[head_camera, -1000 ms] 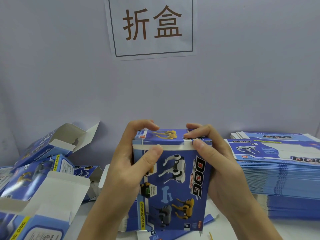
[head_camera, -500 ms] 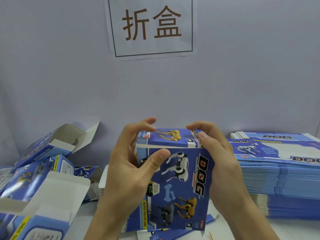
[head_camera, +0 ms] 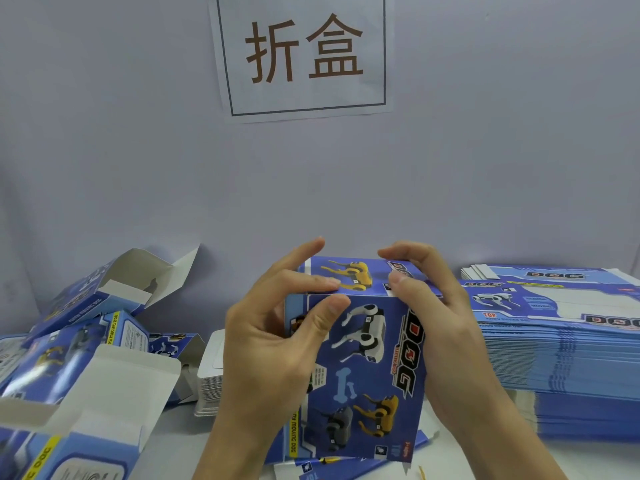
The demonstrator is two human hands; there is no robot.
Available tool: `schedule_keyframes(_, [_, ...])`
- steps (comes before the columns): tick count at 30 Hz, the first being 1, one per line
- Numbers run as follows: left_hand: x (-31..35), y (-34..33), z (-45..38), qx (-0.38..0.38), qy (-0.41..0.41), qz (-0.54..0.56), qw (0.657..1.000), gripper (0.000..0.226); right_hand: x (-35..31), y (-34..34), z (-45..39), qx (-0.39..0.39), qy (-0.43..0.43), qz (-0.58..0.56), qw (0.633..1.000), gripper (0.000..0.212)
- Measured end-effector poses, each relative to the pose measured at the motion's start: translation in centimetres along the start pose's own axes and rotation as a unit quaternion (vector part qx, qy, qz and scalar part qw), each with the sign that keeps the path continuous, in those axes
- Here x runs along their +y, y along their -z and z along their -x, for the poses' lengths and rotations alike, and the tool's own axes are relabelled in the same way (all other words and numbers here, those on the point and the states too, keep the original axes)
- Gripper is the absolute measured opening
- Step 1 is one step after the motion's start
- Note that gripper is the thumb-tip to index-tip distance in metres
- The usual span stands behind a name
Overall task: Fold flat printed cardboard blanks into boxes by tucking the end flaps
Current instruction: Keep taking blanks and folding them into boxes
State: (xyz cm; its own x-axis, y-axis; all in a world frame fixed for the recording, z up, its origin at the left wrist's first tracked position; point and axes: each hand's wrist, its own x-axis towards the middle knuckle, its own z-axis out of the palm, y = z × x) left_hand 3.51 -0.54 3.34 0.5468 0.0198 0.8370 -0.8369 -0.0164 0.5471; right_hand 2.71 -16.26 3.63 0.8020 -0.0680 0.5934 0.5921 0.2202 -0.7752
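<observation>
box (head_camera: 360, 362) upright, blue, top flap closed

Both hands held an upright blue printed cardboard box (head_camera: 360, 368): the left hand (head_camera: 273, 344) and right hand (head_camera: 440, 317) gripped its sides, fingertips on the closed top flap (head_camera: 349, 275).

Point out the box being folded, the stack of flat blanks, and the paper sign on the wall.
box being folded (head_camera: 363, 375), head view, on its front panel near the bone print.
stack of flat blanks (head_camera: 561, 358), head view, on its layered front edge.
paper sign (head_camera: 304, 53), head view, between its two characters.
</observation>
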Motion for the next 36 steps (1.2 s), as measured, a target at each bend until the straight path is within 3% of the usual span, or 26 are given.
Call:
schedule_keyframes(4, [0.6,-0.1,-0.1,-0.002,0.011,-0.041,0.999,0.018,-0.1,-0.2,0.0,0.006,-0.020,-0.007,1.000,0.010])
schedule_keyframes(8, [0.7,0.0,-0.3,0.008,0.029,-0.081,0.996,0.024,-0.3,-0.8,0.1,0.003,-0.021,0.008,1.000,0.023])
schedule_keyframes(11, [1.0,-0.5,-0.2,0.017,0.043,-0.026,0.999,0.025,-0.6,-0.9,0.5,0.010,-0.023,0.020,0.999,0.020])
schedule_keyframes(15, [1.4,0.0,-0.4,-0.013,0.132,0.076,0.988,0.059,-1.6,-1.3,-0.1,-0.037,-0.042,-0.005,0.998,0.022])
schedule_keyframes(18, [1.4,1.4,-0.8,-0.026,0.160,0.050,0.986,0.068,-2.3,-1.5,-0.2,-0.043,0.001,-0.034,0.998,0.032])
schedule_keyframes(21, [1.1,2.3,-1.2,0.030,0.123,0.002,0.992,0.061,-2.0,-2.3,-0.4,0.043,0.006,-0.011,0.999,0.018])
schedule_keyframes(24, [0.9,2.9,-1.5,0.129,0.111,0.095,0.981,0.068,-1.2,-2.2,0.5,0.145,0.080,0.079,0.983,0.021])
schedule_keyframes(26, [0.7,3.3,-1.7,0.191,0.101,0.159,0.963,0.058,-1.1,-2.4,0.2,0.213,0.155,0.144,0.954,0.020])
schedule_keyframes(30, [-0.4,3.2,-1.6,0.287,0.117,0.249,0.918,0.048,-0.3,-3.1,0.2,0.259,0.223,0.229,0.911,0.018])
schedule_keyframes(33, [-1.1,2.5,-1.4,0.343,0.158,0.280,0.882,0.052,0.3,-3.6,0.5,0.210,0.150,0.268,0.928,0.018])
schedule_keyframes(36, [-1.8,1.4,-1.1,0.354,0.232,0.288,0.859,0.063,0.9,-3.7,0.5,0.093,-0.032,0.261,0.960,0.043])
